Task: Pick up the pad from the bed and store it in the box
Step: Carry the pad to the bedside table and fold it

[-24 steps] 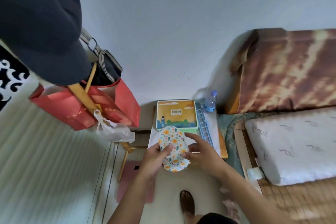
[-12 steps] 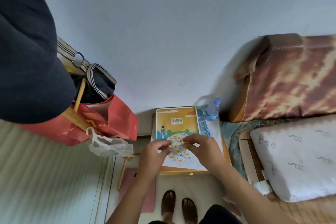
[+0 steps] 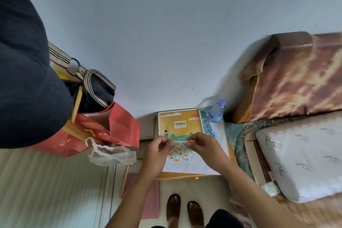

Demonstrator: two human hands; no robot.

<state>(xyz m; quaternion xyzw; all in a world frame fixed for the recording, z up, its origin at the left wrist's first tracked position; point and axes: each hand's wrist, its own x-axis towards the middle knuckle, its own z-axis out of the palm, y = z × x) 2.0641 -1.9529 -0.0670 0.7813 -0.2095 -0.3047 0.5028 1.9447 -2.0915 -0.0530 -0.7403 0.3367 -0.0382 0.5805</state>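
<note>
A floral pad (image 3: 179, 153), white with orange and green flowers, hangs folded between my two hands above the bedside table (image 3: 177, 176). My left hand (image 3: 157, 151) pinches its upper left edge. My right hand (image 3: 200, 144) pinches its upper right edge. Just beyond the hands lies the box (image 3: 180, 123), a flat tin with an orange and green picture lid, shut, at the back of the table. The bed (image 3: 303, 155) with its white pillow is at the right.
A clear water bottle (image 3: 216, 110) stands beside the box by the wall. A blue strip (image 3: 206, 125) lies along the box's right side. A red paper bag (image 3: 111, 131) and a plastic bag (image 3: 111, 154) hang at the left. My feet (image 3: 182, 209) stand below the table.
The pad was held flat and upright in both hands; now it is folded over and held by its top edge, lower and closer to the table. The camera has tilted down.
</note>
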